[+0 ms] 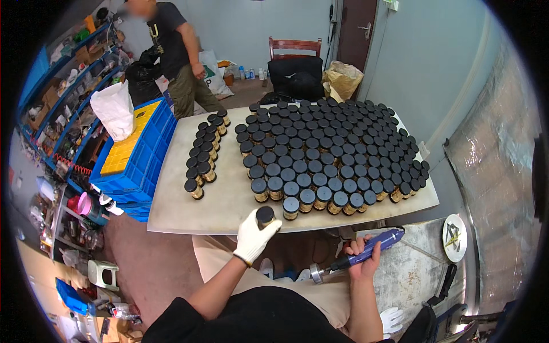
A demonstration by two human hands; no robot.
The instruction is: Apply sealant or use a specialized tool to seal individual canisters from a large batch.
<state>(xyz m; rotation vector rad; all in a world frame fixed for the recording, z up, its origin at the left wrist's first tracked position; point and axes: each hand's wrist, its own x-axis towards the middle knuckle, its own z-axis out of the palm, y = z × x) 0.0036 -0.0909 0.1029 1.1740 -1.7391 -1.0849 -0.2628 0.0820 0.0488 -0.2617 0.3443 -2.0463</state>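
Note:
In a white knit glove, my left hand is closed around a small jar with a black lid, just off the table's front edge. My bare right hand grips a purple handheld power driver. Its shaft slants down to the left and ends in a round metal head, which is apart from the jar. Many similar black-lidded jars stand packed on the pale table, mostly to the right. A shorter double row of jars stands on the left.
Blue crates with a yellow lid flank the table's left. A side surface at right holds a white plate of small items and a black-handled tool. A person stands at the back left; a chair is behind the table.

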